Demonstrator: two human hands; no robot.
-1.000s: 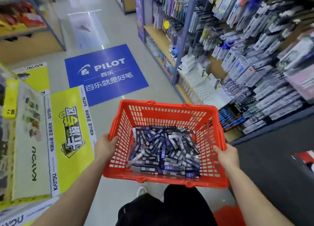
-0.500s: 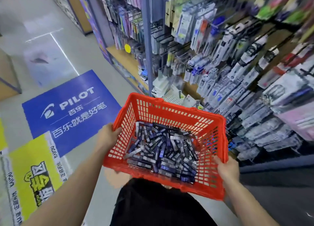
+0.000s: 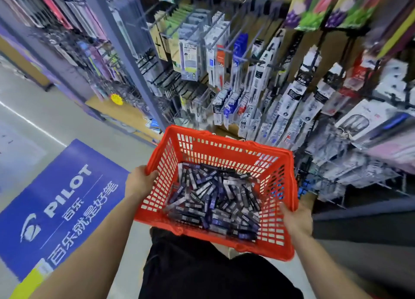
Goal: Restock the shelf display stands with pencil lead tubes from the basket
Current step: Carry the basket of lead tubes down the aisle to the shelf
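**A:** How many baskets, and where?

**B:** One red basket (image 3: 224, 142), held level in front of the person's black clothing (image 3: 202, 274).

**A:** Both hands on it?

**B:** Two, yes. The left hand (image 3: 139, 182) grips the basket's left rim with its fingers curled over the edge. The right hand (image 3: 296, 220) clasps the right rim near the near corner.

**A:** And the pencil lead tubes?

**B:** The pencil lead tubes (image 3: 213, 201) all lie inside the basket, heaped loose on its floor in dark blue, black and grey. With the blur I cannot count them; several dozen, perhaps.

**A:** What lies beyond the basket?

**B:** One shelf (image 3: 247, 80) of hanging stationery packs rises just past the far rim and runs off to the basket's right. One blue floor sticker (image 3: 60, 204) reading PILOT lies to the basket's left.
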